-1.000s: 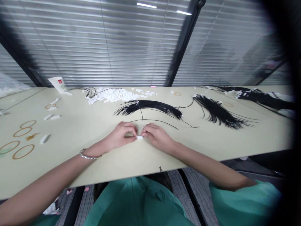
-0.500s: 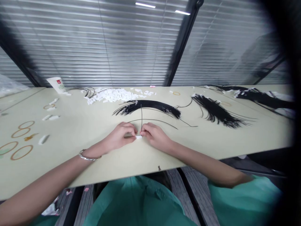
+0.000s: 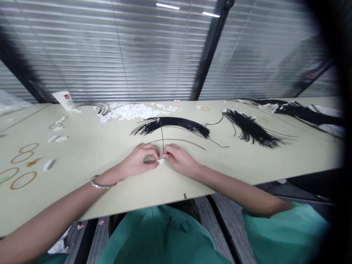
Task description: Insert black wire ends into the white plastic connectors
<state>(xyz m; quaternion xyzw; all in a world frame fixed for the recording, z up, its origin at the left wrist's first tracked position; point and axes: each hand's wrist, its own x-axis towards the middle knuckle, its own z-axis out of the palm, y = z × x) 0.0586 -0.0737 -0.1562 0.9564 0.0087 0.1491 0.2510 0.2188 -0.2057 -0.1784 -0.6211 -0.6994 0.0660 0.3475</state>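
Observation:
My left hand [image 3: 141, 158] pinches a small white piece [image 3: 160, 160] between thumb and fingertips, low over the table. Right beside it, my right hand [image 3: 178, 158] has its fingers closed on a thin black wire [image 3: 162, 135] that rises from the fingertips toward the bundle behind. The wire's lower end is hidden at the fingers. Behind both hands lies a curved bundle of black wires [image 3: 176, 122] with small white ends. One loose black wire [image 3: 187, 140] curves across the table between the hands and that bundle.
A pile of small white pieces [image 3: 129, 111] lies behind, near a paper cup [image 3: 65, 100]. Another black wire bundle [image 3: 249, 128] rests to the right, with more at the far right. Rubber bands [image 3: 23, 180] and white pieces lie at left. The table's front edge is near my forearms.
The white piece at my fingertips has tilted, and the upright wire now leans a little to the left. Both hands stay close together; the whole view has shifted slightly.

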